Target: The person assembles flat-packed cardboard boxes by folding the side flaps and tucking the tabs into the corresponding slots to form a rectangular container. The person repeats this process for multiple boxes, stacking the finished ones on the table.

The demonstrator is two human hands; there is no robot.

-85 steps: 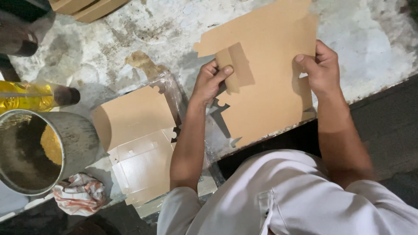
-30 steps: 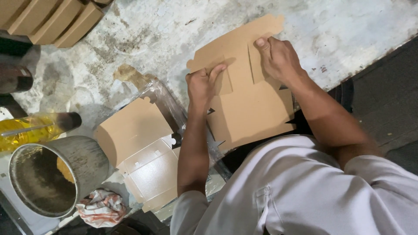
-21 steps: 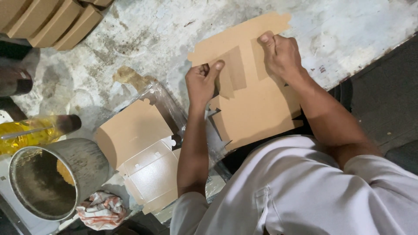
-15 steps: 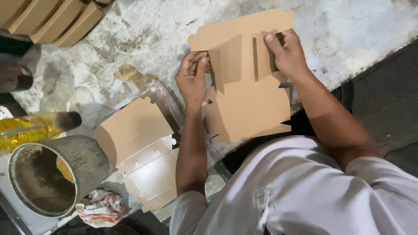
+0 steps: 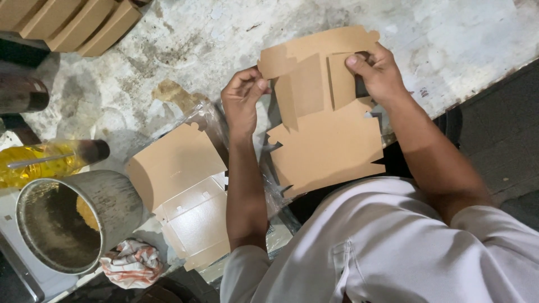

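Observation:
A flat brown cardboard box blank lies on the worn white table in front of me, with two side flaps folded upward. My left hand pinches the edge of the left flap. My right hand grips the right flap near the blank's far edge, thumb on top. Both flaps stand partly raised from the sheet.
A stack of flat box blanks in clear plastic wrap lies at my left. A metal pot, a bottle of yellow liquid and a crumpled rag sit further left. Folded brown boxes are stacked at the top left.
Both hands have folded the two side flaps up from flat and lifted them higher. The blank has shifted slightly away from my body.

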